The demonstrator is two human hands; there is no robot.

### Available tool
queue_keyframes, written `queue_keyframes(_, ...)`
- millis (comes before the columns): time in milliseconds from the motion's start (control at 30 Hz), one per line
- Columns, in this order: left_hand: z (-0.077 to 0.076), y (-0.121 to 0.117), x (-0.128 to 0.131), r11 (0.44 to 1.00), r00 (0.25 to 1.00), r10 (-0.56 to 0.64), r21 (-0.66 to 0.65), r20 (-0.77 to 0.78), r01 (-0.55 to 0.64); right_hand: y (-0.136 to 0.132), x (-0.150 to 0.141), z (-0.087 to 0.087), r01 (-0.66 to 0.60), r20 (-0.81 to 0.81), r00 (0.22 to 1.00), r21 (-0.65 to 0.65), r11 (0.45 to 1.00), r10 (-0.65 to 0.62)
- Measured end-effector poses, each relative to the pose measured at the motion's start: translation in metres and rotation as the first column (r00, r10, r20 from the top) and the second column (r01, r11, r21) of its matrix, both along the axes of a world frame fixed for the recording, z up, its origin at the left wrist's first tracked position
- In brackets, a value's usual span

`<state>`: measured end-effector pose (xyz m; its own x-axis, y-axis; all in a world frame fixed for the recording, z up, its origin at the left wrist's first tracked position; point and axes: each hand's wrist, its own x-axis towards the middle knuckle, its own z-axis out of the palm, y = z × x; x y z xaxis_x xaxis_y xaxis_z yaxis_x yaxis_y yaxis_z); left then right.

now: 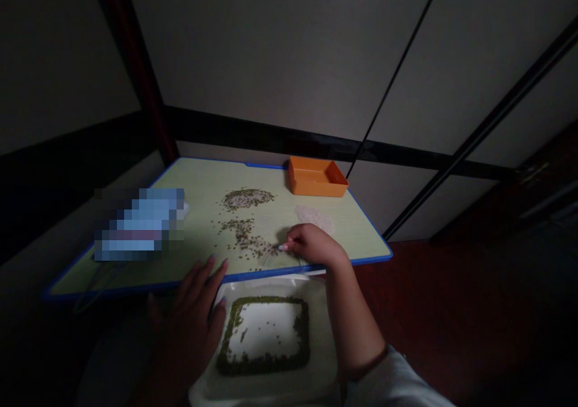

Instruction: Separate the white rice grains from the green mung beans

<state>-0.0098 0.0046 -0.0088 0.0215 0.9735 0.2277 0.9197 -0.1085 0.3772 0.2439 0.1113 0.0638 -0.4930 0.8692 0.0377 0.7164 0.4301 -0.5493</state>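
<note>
My right hand (311,244) is over the front of the pale table, its fingers closed in a pinch beside a scatter of small green beans (246,235). Whatever is between those fingertips, if anything, is too small to make out. My left hand (194,310) is spread, fingers apart, at the table's blue front edge and by the left rim of a white tray (208,392). Green beans (264,362) line the inner edges of that tray. Farther back lies a mixed pile of beans and pale grains (248,198). A pile of whitish grains (315,217) lies just beyond my right hand.
An orange open box (318,188) stands at the table's back right. On the left lies a blurred-out bluish object (139,223). The table (198,175) has a raised blue rim and stands against pale panels (271,52). Dark red floor (419,298) shows at right.
</note>
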Motion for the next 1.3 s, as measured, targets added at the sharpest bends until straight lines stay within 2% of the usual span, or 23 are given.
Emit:
queue_keyframes(133,0.006,-0.003,0.005,1.0,1.0,0.017,0.003,-0.019,-0.017,0.0,0.001,0.0,-0.018,-0.03,0.999,-0.011,1.0,0.017)
queue_keyframes(467,0.005,-0.008,0.006,0.998,0.99,0.042,0.041,-0.138,-0.037,-0.001,0.0,0.0,-0.029,-0.035,0.999,-0.008,1.0,0.028)
queue_keyframes(733,-0.005,-0.005,0.0,0.999,0.992,0.032,0.045,-0.124,-0.026,-0.002,-0.002,0.002,-0.063,-0.091,0.994,-0.04,0.997,0.06)
queue_keyframes(900,-0.01,-0.005,-0.003,0.998,0.993,0.011,0.064,-0.116,-0.004,-0.002,0.001,0.0,-0.02,-0.069,0.997,-0.052,0.998,0.017)
queue_keyframes(1300,-0.006,-0.004,-0.001,0.999,0.999,0.024,0.047,-0.035,-0.022,0.002,-0.007,-0.002,0.02,-0.024,1.0,0.012,1.0,-0.02)
